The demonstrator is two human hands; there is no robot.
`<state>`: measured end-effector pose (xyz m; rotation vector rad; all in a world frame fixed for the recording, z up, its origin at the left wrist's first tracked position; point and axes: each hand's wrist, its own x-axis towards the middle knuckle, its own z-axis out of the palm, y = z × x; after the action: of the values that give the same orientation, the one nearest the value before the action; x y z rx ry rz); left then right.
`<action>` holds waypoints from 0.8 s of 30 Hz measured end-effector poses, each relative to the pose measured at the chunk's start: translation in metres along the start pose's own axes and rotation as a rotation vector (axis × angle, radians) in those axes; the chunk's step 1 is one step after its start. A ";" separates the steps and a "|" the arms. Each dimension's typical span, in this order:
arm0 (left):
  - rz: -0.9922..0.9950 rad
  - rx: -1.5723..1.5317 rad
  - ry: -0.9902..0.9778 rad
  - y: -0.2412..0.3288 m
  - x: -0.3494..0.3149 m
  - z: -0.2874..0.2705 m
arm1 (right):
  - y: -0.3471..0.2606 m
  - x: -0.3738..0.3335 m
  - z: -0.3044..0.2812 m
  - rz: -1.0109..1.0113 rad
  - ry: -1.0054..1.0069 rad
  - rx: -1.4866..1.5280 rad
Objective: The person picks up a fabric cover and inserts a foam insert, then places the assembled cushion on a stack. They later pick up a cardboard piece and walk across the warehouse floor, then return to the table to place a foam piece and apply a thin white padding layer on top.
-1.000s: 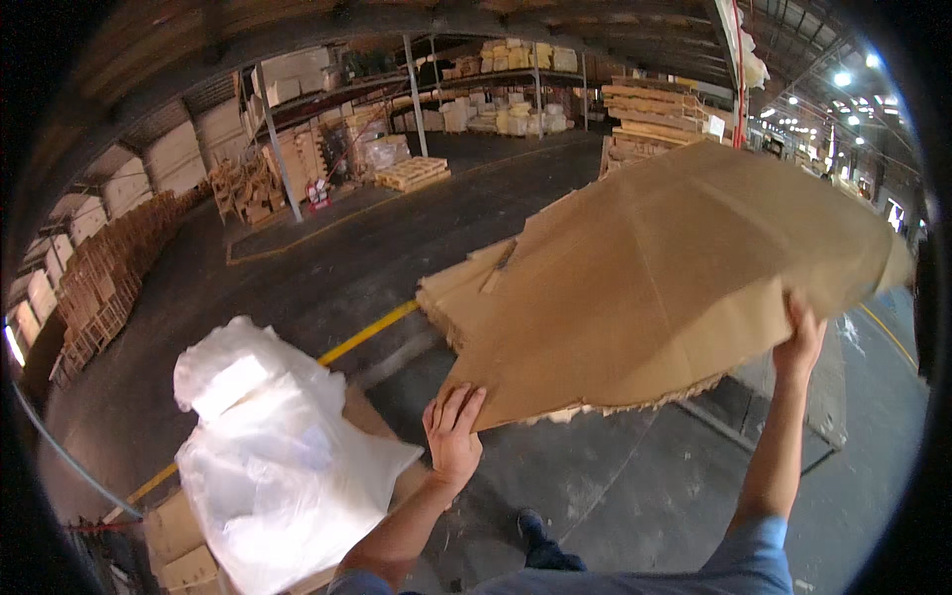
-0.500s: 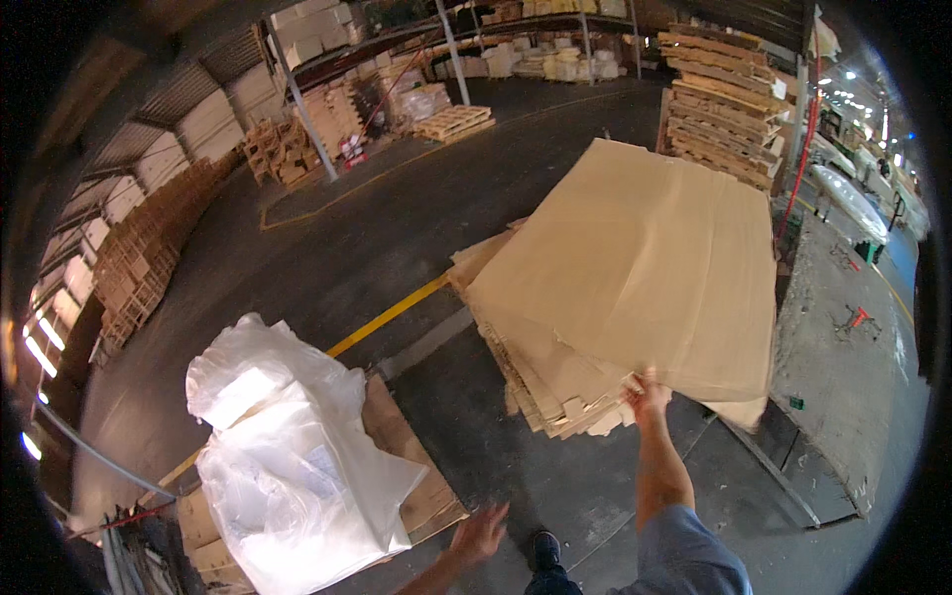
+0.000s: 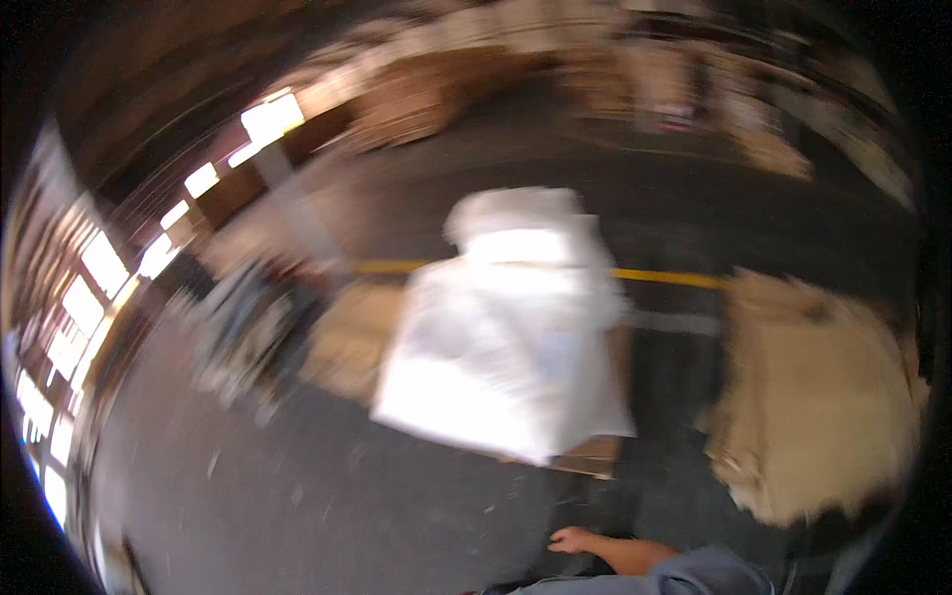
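Head view: left hand (image 3: pixel 573 540) fingers empty.

One bare forearm low in view, hand (image 3: pixel 572 539) empty, fingers loosely curled, leftward.

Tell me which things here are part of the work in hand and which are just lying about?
In the work:
- the person's hand, low in the blurred view, holding nothing
- stack of brown cardboard sheets on the right
- white plastic-wrapped pile on its pallet

Lying about:
- yellow floor line
- blurred stacks along the far wall
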<state>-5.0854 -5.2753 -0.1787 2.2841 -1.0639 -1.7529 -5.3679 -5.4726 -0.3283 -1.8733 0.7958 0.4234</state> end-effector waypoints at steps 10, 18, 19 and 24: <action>-0.134 -1.026 0.207 -0.282 -0.145 0.037 | -0.206 0.113 0.037 0.078 -0.262 -0.296; -0.244 -1.557 1.047 -0.474 -0.218 -0.010 | -0.434 0.264 0.130 0.103 -0.336 -0.533; -0.303 -1.568 1.066 -0.495 -0.225 -0.011 | -0.461 0.286 0.143 0.105 -0.339 -0.554; -0.967 -1.283 0.825 -0.576 -0.264 0.019 | -0.620 0.419 0.216 0.039 -0.359 -0.652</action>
<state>-4.8578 -4.6860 -0.2264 2.0772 1.1280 -0.7749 -4.6240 -5.2515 -0.2579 -2.2744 0.4759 1.1115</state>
